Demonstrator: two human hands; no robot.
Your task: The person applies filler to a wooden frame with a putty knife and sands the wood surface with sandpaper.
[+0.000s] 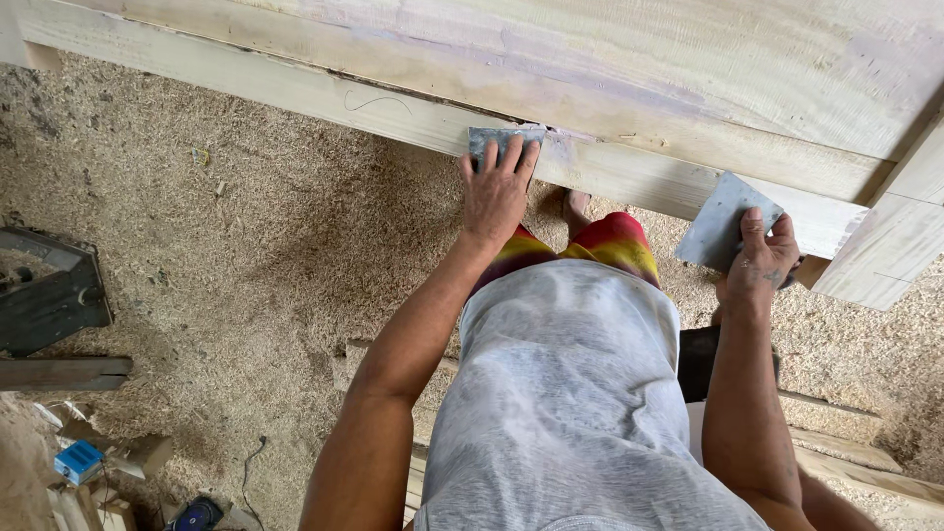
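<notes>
**A:** While it sits flat on the edge of the pale wooden frame (629, 172), the small grey scraper blade (489, 141) is half hidden under the left hand (495, 192), fingers spread and pressing down on it.

**B:** Yep, not curled round it, just flat on top. The right hand (755, 267) is different: thumb and fingers pinched shut on the lower corner of a bigger grey metal sheet (721, 224), tilted against the same frame. Sawdust floor (246, 246) underneath, dark power tool (49, 290) off to the left.
</notes>
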